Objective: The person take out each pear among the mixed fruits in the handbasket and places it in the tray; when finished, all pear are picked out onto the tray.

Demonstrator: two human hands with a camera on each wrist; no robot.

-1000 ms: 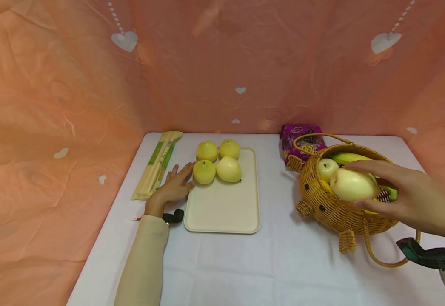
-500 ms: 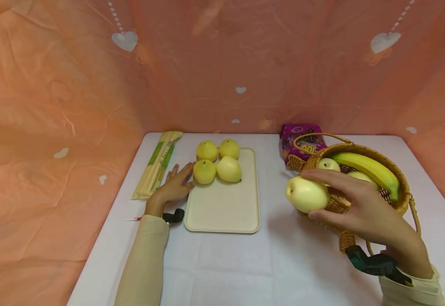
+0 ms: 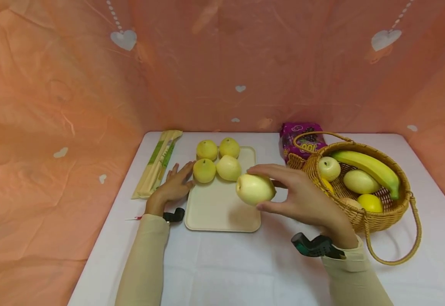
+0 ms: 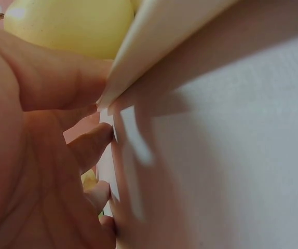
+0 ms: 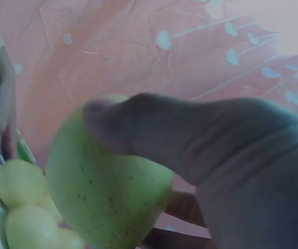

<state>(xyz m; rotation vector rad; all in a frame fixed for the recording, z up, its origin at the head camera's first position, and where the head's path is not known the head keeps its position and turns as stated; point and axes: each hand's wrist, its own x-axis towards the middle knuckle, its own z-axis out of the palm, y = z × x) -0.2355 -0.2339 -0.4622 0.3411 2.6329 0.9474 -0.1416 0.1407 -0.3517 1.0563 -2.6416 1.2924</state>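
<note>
My right hand (image 3: 303, 197) holds a pale yellow pear (image 3: 255, 189) between thumb and fingers, above the right part of the beige tray (image 3: 207, 212). In the right wrist view the thumb lies across the held pear (image 5: 105, 179), whose skin is speckled. Several yellow pears stand grouped at the tray's far left, among them a near-left pear (image 3: 204, 171) and a paler near-right pear (image 3: 228, 168). My left hand (image 3: 173, 187) rests at the tray's left edge with its fingers extended. In the left wrist view its thumb touches the tray rim (image 4: 138, 52) and other fingertips meet the white tabletop.
A wicker animal-shaped basket (image 3: 391, 221) stands at the right, holding a banana (image 3: 368, 170) and several round fruits. Behind it lies a purple snack bag (image 3: 303, 140). A long beige-and-green packet (image 3: 157, 165) lies left of the tray. An orange cloth (image 3: 222, 68) hangs behind.
My right hand has lifted the pear out of the basket and carried it left until it hangs over the tray. My left hand has stayed at the tray's edge.
</note>
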